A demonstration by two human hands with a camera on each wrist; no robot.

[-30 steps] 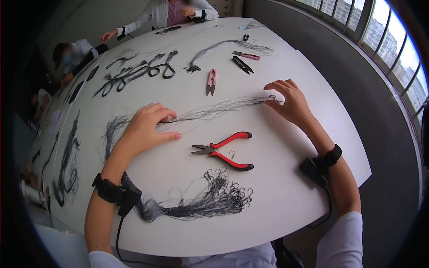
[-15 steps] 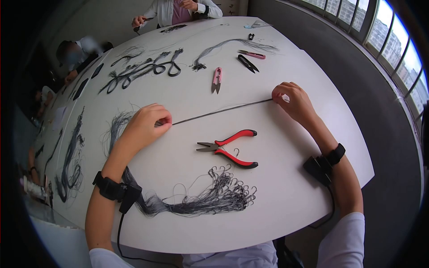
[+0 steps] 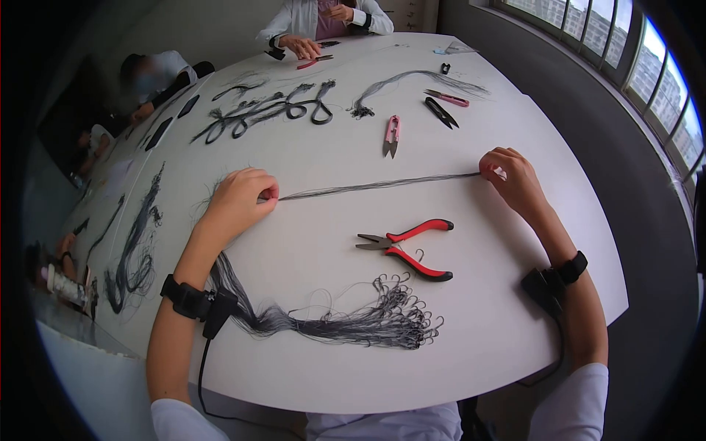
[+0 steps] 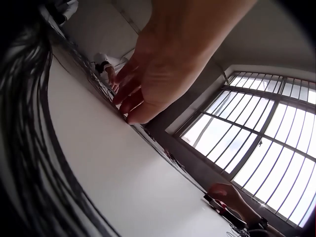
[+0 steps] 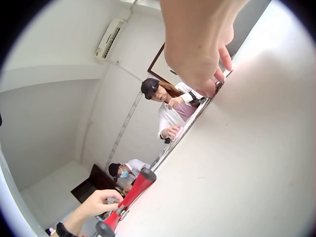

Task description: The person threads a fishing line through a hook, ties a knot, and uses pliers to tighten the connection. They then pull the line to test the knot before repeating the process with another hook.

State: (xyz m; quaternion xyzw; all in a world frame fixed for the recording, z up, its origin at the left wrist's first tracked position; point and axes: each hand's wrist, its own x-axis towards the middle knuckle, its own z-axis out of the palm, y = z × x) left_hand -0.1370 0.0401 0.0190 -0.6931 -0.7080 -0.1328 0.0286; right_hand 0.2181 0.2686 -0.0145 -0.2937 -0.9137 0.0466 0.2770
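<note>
A thin bundle of dark fishing line runs nearly straight above the white tabletop between two pinching hands — the left hand holds one end between thumb and forefinger, and the right hand pinches the other end, where the right wrist view shows small dark metal pieces at the fingertips. Both grips are narrow, with thumb and forefinger meeting on the line. Below the stretched line, well apart from either hand, lie pliers with red and black handles, their handles spread and the grey nose pointing left; a loose fish hook sits between those handles. Nearer the person, a thick hank of dark lines ends at the right in a crowded cluster of fish hooks, its other end curving up beside the left forearm. Beyond the line lie pink thread snips, blades toward the person, with black thread snips farther off to the right. Looped dark bundles spread across the far left — and across the table another person sits in a white top.
</note>
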